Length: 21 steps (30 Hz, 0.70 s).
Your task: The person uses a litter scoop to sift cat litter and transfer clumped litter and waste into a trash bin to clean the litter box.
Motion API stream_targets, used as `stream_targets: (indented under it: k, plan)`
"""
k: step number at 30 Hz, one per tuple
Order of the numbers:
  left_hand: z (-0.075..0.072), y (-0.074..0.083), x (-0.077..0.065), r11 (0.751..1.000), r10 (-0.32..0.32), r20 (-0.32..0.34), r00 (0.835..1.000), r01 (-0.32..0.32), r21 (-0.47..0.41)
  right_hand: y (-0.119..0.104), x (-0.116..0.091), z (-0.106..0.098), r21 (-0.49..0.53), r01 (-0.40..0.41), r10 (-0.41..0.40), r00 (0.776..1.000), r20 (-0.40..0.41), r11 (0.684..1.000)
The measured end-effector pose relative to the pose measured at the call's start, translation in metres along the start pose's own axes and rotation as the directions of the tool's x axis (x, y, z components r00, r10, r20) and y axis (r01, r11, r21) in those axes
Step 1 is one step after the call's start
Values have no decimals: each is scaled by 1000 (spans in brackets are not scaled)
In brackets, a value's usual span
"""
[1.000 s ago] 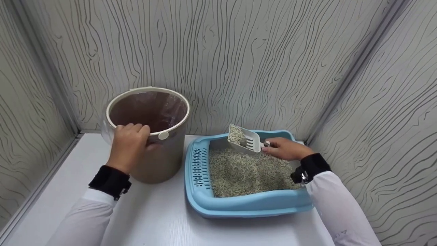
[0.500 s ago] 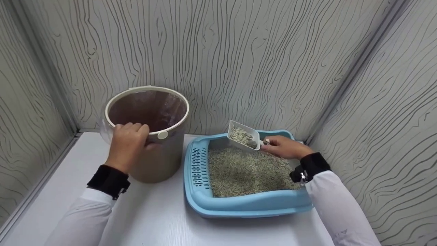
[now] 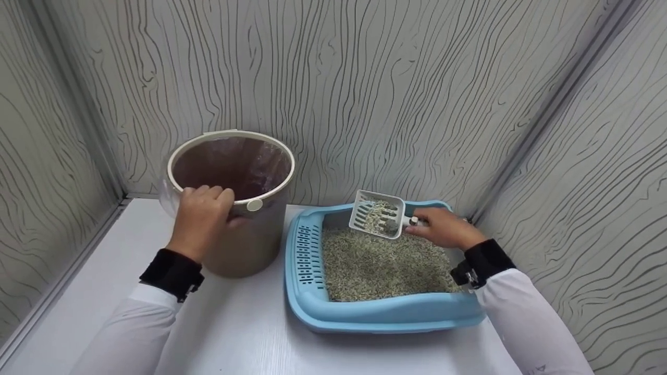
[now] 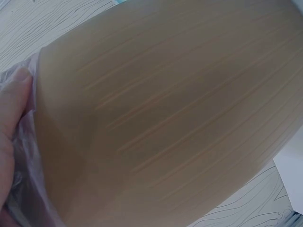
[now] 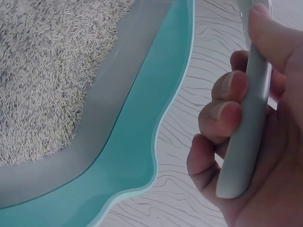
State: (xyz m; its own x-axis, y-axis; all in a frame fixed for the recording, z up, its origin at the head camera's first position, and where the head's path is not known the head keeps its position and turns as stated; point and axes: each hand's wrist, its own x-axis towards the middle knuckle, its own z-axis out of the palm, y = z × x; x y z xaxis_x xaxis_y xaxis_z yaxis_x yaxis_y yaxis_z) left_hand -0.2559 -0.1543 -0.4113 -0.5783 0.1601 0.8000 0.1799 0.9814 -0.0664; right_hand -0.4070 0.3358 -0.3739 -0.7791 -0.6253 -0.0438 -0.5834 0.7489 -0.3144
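In the head view my left hand (image 3: pixel 205 219) grips the near rim of a brown bin (image 3: pixel 245 250) with a cream rim and a clear plastic liner (image 3: pixel 169 195). The left wrist view shows its thumb over the liner against the bin's ribbed wall (image 4: pixel 165 113). My right hand (image 3: pixel 443 226) holds a slotted litter scoop (image 3: pixel 359 221) over the blue litter box (image 3: pixel 385 312). Some pale litter and a darker clump lie in the scoop. Curled fingers wrap the scoop's grey handle (image 5: pixel 246 132) in the right wrist view. Pellet litter (image 3: pixel 385 271) covers the box floor.
Bin and litter box stand side by side on a white table (image 3: pixel 234 333). Wood-patterned panels (image 3: pixel 323 94) rise behind and on both sides. A perforated strip (image 3: pixel 307 255) runs along the box's left edge.
The scoop has changed its tilt, and its slotted floor now faces the head camera. Less litter lies in it than before. My left hand keeps its grip on the bin rim.
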Motion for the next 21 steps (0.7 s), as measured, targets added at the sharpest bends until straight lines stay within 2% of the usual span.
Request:
stream_targets:
  k: [7,12,21]
  plan:
    - [-2,1,0,1000,-12,11,1000,13,-16,-4,-9,7,-46,38,-38,999,-11,998]
    - [-3,1,-1,1000,-19,24,1000,20,-16,-6,-9,10,-33,24,-24,1000,3,999]
    - [-3,1,-1,1000,-8,25,1000,9,-11,-3,-9,11,3,49,-49,993,108,999]
